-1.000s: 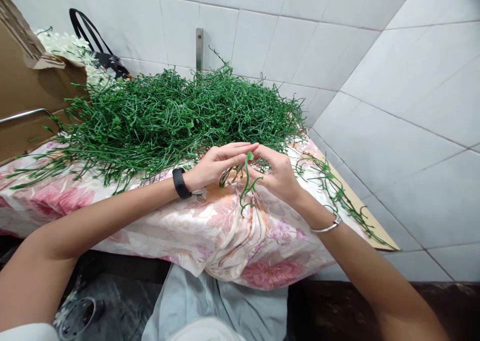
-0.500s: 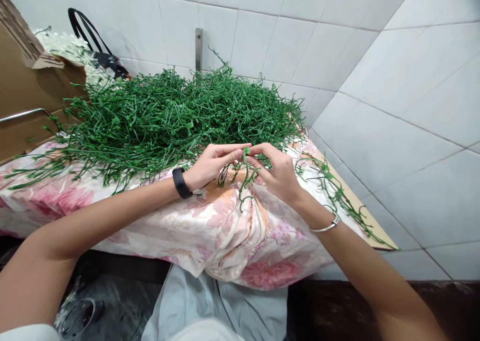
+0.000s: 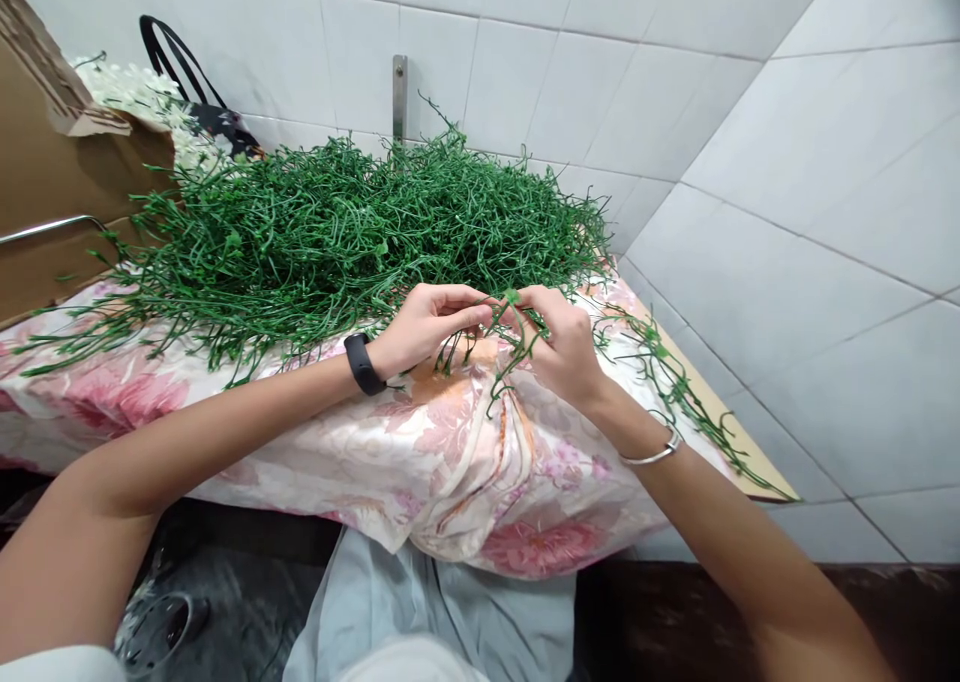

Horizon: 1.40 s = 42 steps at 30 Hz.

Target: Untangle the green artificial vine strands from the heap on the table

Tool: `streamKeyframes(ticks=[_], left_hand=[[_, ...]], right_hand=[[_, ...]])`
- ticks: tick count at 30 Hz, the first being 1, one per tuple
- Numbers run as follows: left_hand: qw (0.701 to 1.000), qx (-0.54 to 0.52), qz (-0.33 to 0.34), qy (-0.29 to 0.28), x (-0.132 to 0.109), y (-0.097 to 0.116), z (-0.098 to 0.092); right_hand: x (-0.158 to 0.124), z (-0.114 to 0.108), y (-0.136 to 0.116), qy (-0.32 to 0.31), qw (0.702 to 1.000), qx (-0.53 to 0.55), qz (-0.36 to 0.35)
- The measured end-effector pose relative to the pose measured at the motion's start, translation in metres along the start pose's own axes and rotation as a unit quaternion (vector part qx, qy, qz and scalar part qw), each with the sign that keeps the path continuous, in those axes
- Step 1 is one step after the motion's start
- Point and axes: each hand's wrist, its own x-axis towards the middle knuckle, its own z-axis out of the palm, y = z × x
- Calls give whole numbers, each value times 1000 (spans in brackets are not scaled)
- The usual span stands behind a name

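Observation:
In front of me my right hand (image 3: 564, 347) pinches a green artificial flower stem (image 3: 504, 377), whose thin branches hang below the fingers. A small leafy piece (image 3: 512, 297) shows at the top of that stem, between the fingertips. My left hand (image 3: 435, 324) meets it from the left, thumb and fingers drawn together at the stem; the exact contact is partly hidden. Behind both hands lies a big heap of green artificial stems (image 3: 360, 222) on a flowered cloth (image 3: 300, 432). A few stems dangle just beneath my left fingers.
More green stems (image 3: 679, 382) lie along the table's right edge. At the left stand a cardboard box (image 3: 67, 182) and white artificial flowers (image 3: 142, 92), with a black bag (image 3: 217, 127) behind. Tiled walls (image 3: 810, 162) close off the back and right. A metal bracket (image 3: 400, 97) rises behind the heap.
The leafy top of the stem has shifted slightly right, along with my right fingertips. My left fingertips now sit a little farther from it. The heap is unchanged.

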Motion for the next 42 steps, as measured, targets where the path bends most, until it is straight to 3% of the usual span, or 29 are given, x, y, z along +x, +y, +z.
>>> streamKeyframes(ticks=[5,15,20,25,27,30,32,34,37,39,42], left_hand=[[1000,4,-5,-2,-1,2,2],[998,53,5,-15,-1,2,1],[998,53,11,-18,0,-2,0],[997,74,14,-24,1,-4,2],[995,95,19,-30,2,-5,2],[988,143,37,-45,3,-6,1],[978,193,51,-52,4,-5,1],[966,243,65,-54,3,-3,1],[954,281,86,-57,2,2,1],[948,297,99,-62,0,5,1],[929,338,138,-63,-1,6,-1]], right_hand=[[0,0,-1,-2,1000,-11,18],[-2,2,0,10,1000,-10,-16],[-3,3,1,-45,998,49,-9],[-3,4,0,-107,985,111,71],[0,2,-1,-95,964,208,133],[6,-4,0,-102,881,387,252],[10,-7,2,-111,827,453,315],[12,-9,3,-102,806,475,338],[13,-11,3,-99,834,459,290],[12,-13,1,-110,876,416,220],[11,-18,-2,-108,953,267,98]])
